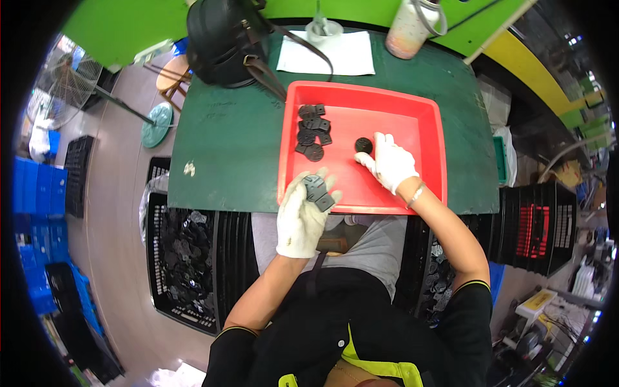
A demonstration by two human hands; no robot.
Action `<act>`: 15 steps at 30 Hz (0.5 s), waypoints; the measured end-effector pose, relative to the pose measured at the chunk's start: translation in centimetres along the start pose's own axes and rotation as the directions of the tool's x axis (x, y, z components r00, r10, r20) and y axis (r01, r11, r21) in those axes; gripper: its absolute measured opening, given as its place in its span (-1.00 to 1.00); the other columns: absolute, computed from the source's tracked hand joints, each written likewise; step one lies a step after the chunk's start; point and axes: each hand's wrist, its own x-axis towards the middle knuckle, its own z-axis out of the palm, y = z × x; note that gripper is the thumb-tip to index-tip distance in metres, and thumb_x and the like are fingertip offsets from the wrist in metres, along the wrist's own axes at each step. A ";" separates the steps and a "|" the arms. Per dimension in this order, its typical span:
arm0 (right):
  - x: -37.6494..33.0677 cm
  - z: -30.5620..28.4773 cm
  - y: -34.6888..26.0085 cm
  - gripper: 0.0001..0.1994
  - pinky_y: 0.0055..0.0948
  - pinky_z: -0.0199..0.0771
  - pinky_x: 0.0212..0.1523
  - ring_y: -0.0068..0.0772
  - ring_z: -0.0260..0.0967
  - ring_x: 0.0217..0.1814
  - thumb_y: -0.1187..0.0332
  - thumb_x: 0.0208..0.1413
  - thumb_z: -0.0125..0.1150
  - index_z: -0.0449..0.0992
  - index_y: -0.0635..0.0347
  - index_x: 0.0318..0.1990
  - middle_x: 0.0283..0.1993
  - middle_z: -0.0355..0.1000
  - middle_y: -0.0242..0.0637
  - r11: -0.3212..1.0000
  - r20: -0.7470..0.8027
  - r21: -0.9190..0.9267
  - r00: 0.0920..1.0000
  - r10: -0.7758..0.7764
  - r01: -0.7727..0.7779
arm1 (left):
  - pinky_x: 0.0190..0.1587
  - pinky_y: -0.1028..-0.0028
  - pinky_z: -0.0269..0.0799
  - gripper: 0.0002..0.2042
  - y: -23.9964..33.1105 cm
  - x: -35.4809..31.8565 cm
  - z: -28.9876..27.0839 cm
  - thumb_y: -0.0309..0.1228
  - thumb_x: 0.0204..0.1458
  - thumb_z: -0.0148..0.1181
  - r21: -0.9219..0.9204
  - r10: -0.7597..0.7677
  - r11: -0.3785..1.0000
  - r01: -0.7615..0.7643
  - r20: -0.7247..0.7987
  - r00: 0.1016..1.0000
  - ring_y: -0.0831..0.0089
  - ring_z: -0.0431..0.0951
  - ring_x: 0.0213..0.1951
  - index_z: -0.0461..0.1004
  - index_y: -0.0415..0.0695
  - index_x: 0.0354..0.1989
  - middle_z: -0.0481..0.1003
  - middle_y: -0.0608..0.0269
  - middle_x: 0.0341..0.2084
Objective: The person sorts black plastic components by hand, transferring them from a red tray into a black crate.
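My left hand, in a white work glove, holds a flat black plastic part at the near left rim of the red tray. That part has a rounded end and a squarish tab. Over the tray's middle, my gloved right hand has a round black plastic piece at its thumb and fingertips. Several similar black parts lie in an overlapping column along the tray's left side.
The tray sits on a green table. A black bag, white paper with a small cup, and a tumbler stand at the back. Black crates full of black parts flank my legs. A fan stands far left.
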 end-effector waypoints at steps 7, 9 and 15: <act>1.8 3.5 0.7 -0.65 -0.10 0.47 -0.24 0.05 0.43 -0.22 0.25 0.07 0.09 0.24 0.30 -0.10 -0.17 0.32 0.03 0.981 0.076 -0.191 0.997 -0.030 0.044 | 0.22 -0.02 0.13 -0.54 0.3 0.0 0.3 -0.04 0.14 -0.01 -0.204 -0.070 0.976 0.074 0.027 0.997 0.06 0.21 0.21 0.23 -0.14 0.05 0.25 -0.03 0.11; 1.5 2.8 1.0 -0.65 -0.15 0.48 -0.25 -0.03 0.45 -0.24 0.25 0.10 0.08 0.24 0.31 -0.08 -0.18 0.34 -0.01 0.977 0.084 -0.209 0.996 -0.032 0.049 | 0.22 -0.02 0.12 -0.54 0.4 -0.1 0.1 -0.03 0.15 -0.03 -0.217 -0.072 0.973 0.076 0.028 0.997 0.05 0.18 0.23 0.23 -0.14 0.04 0.24 -0.02 0.11; -1.1 0.8 1.4 -0.70 -0.49 0.51 -0.23 -0.44 0.43 -0.27 0.29 0.23 -0.01 0.28 0.34 -0.02 -0.17 0.38 -0.17 -0.091 0.410 0.888 0.865 -0.288 -0.451 | 0.21 0.00 0.13 -0.56 0.4 -0.2 0.3 -0.05 0.17 -0.06 -0.224 -0.071 0.972 0.072 0.012 0.997 0.09 0.18 0.23 0.23 -0.14 0.04 0.24 0.00 0.11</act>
